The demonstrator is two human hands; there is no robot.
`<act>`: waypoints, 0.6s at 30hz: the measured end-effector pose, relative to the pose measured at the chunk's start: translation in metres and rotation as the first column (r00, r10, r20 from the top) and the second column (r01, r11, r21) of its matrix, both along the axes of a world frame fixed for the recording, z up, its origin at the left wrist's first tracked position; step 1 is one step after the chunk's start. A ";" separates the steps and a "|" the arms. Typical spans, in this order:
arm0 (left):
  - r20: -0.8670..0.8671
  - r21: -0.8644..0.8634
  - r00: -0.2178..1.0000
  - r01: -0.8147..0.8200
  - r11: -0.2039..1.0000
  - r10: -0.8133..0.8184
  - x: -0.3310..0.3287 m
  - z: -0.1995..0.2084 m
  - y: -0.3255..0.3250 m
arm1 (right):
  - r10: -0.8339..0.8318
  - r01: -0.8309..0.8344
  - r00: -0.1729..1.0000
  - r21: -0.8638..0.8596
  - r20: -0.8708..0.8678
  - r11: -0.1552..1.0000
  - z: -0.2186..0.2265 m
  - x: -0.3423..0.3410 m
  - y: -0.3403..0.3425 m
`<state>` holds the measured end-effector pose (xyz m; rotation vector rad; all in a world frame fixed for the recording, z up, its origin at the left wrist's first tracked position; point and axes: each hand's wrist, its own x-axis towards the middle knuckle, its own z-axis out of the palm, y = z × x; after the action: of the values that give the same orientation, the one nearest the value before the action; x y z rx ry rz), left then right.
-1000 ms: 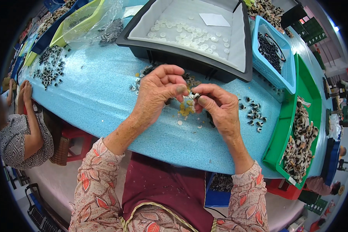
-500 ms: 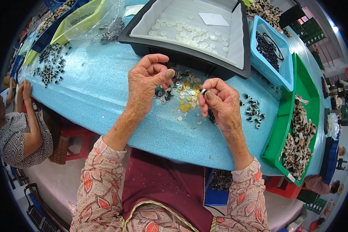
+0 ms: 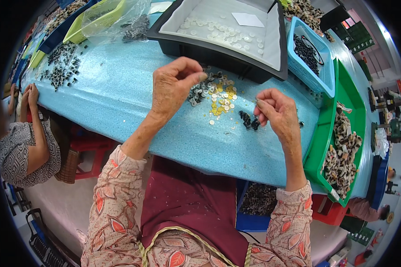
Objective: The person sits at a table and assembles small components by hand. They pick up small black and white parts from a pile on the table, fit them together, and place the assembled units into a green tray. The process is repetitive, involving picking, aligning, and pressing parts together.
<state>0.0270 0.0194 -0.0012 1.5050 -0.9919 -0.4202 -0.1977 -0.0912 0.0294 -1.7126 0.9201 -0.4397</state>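
Observation:
My left hand point(image 3: 173, 86) is closed in a pinch above the far edge of a pile of small discs; whatever its fingertips hold is too small or hidden to name. White discs point(image 3: 213, 96) and yellow discs point(image 3: 222, 108) lie mixed on the table, with dark and clear ones point(image 3: 196, 94) to their left. My right hand point(image 3: 278, 113) hovers to the right of the pile, thumb against curled fingers; no piece shows clearly in its grasp. Just left of and below it sits a small cluster of glossy black parts point(image 3: 248, 120). This hand hides most of the table behind it.
Beyond my hands stands a black tray point(image 3: 218, 52), lined in white, with pale discs inside. At right are a blue basket point(image 3: 318, 82) of black parts and a green tray point(image 3: 314, 167) of patterned fabric pieces. A co-worker's hands point(image 3: 30, 95) rest at the left edge.
My right hand has moved right, away from the pile; the black-and-white piece in its fingertips no longer shows. My left hand has shifted slightly right, its thumb and finger now closed together.

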 end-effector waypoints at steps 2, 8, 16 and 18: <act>0.271 0.090 0.960 0.047 0.995 -0.070 0.001 0.009 0.011 | -0.045 0.042 0.998 -0.052 -0.045 0.998 -0.007 -0.020 -0.003; 0.604 0.267 0.776 0.018 0.964 -0.181 -0.008 0.001 0.036 | -0.239 0.181 0.960 -0.328 -0.147 0.927 -0.018 -0.062 -0.003; 0.592 0.194 0.793 0.037 0.980 -0.147 -0.004 -0.013 0.042 | -0.042 0.030 0.999 -0.636 -0.003 0.771 -0.017 -0.023 0.014; 0.577 0.178 0.804 0.049 0.983 -0.145 -0.004 -0.014 0.040 | -0.002 -0.036 0.998 -0.661 -0.056 0.749 -0.012 -0.012 0.017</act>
<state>0.0231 0.0598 -0.0154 1.7778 -1.5602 -0.0888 -0.2094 -0.0744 0.0177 -2.3903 0.8317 -0.7820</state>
